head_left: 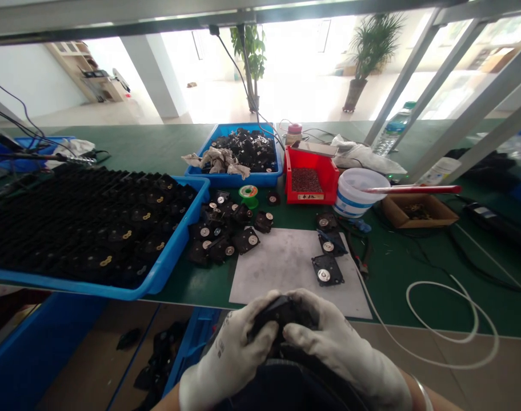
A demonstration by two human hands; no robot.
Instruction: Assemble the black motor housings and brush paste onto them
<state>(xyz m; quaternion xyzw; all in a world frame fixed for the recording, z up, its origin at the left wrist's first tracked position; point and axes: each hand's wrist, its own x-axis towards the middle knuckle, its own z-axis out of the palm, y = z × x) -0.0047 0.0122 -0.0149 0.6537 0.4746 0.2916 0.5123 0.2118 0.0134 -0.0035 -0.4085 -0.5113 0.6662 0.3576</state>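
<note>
Near the surface (397,297) edge, left hand (228,354) and right hand (341,348) gripped a black part (281,314).
Just beyond the grip lay a paper sheet (281,265) bearing more parts (327,269).

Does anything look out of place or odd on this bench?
A red-handled tool lies across the rim of the white plastic bucket, overhanging it instead of resting on the green bench mat. A crumpled rag also sits on the black parts in the blue bin.

Black part (281,315) mostly hidden behind fingers of L hand (230,354) & R hand (335,337), shape can't be told. Big blue tray (170,254) cut off by L edge, rows inside too dark to count. Bits (305,180) in red bin (332,181) & box (419,219) too small to ID.
</note>
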